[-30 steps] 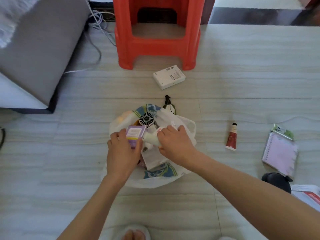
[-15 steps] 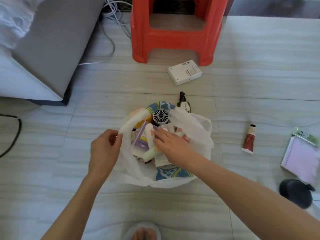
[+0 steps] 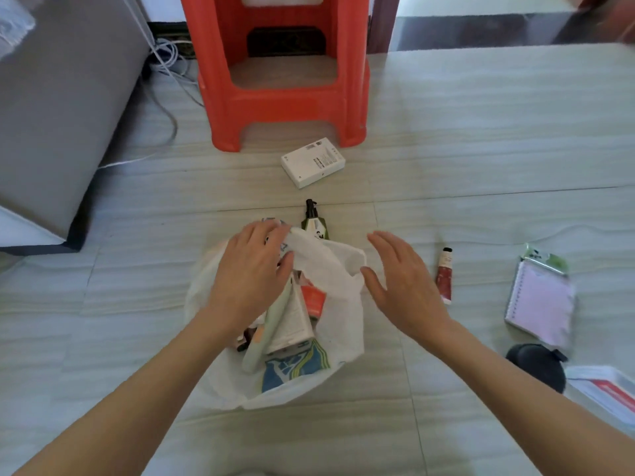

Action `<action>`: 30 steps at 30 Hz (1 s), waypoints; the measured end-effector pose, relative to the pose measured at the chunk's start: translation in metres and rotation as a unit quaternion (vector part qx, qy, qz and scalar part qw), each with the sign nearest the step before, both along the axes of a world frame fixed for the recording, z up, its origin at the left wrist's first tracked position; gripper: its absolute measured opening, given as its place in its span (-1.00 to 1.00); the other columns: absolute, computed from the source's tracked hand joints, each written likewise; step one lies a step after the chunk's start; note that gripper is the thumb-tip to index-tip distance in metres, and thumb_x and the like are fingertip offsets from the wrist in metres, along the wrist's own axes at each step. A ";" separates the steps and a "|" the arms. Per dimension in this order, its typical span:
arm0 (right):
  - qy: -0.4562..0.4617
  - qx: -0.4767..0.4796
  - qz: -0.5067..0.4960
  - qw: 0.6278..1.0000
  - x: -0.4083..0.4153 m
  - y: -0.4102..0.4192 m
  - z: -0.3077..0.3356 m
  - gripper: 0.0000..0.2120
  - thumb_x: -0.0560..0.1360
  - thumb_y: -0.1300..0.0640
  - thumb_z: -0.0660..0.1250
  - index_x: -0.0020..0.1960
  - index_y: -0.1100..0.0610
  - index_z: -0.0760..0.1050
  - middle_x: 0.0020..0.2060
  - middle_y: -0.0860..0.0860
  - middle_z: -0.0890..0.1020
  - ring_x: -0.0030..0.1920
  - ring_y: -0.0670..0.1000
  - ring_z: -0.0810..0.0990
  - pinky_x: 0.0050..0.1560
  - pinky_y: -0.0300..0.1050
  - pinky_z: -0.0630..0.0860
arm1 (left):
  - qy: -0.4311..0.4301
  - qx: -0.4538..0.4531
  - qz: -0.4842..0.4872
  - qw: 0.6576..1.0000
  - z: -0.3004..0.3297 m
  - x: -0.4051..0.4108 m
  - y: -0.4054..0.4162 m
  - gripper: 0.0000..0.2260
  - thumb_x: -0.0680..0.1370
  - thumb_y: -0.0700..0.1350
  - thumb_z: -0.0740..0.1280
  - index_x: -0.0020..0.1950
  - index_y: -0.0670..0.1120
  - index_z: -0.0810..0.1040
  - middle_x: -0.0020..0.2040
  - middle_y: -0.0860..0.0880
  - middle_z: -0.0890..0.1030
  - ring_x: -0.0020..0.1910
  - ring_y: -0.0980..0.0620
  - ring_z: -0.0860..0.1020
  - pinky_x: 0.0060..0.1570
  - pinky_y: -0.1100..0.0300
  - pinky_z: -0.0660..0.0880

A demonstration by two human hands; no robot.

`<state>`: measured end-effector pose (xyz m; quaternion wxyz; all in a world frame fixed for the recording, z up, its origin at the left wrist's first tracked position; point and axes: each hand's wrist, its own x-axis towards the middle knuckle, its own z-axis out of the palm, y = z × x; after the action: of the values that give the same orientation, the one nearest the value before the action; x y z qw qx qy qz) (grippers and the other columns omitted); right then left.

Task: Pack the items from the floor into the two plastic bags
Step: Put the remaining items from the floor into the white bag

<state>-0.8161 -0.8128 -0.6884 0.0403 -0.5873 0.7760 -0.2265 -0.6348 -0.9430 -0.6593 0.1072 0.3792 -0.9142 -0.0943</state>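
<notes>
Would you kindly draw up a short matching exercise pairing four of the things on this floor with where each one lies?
Things:
1. white box
2. red tube
3. pink notebook
4. pump bottle

Places:
A. just behind the plastic bag
B. far right, beside the black pouch
C. in front of the red stool
D. right of the right hand

Pairs: 1-C, 2-D, 3-B, 4-A

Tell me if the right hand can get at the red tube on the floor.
Probably yes. The right hand hovers open beside the plastic bag, and the red tube lies just to its right on bare floor with nothing between.
</notes>
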 end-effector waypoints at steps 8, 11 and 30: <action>-0.073 0.166 -0.253 0.950 -0.092 0.030 -0.055 -0.53 0.54 0.08 0.22 0.39 0.24 0.24 0.28 0.20 0.40 0.26 0.19 0.37 0.16 0.04 0.38 | -0.104 0.106 -0.029 0.988 -0.048 -0.122 -0.033 -0.60 0.59 -0.11 0.12 0.41 -0.21 0.21 0.37 -0.19 0.32 0.31 -0.15 0.31 0.26 0.01 0.32; -0.097 0.212 -0.303 0.924 -0.107 0.027 -0.068 -0.49 0.53 0.02 0.24 0.36 0.28 0.24 0.21 0.24 0.40 0.19 0.22 0.37 0.10 0.06 0.38 | -0.157 0.125 0.029 0.979 -0.069 -0.139 -0.053 -0.66 0.58 -0.10 0.12 0.31 -0.24 0.29 0.26 -0.25 0.37 0.20 -0.21 0.37 0.11 -0.05 0.39; -0.327 0.092 -0.309 0.888 -0.103 0.009 -0.085 -0.65 0.47 0.12 0.32 0.23 0.13 0.40 0.02 0.03 0.52 -0.10 -0.01 0.55 -0.11 -0.06 0.54 | 0.035 0.240 0.065 0.968 -0.063 -0.167 -0.068 -0.37 0.47 -0.11 0.37 0.44 -0.14 0.15 0.31 -0.18 0.32 0.25 -0.15 0.37 0.21 0.02 0.36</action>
<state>-0.9189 -0.8037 -0.7730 0.2741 -0.2040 0.8784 -0.3343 -0.8019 -1.0113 -0.7222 0.0513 0.4493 -0.8338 -0.3167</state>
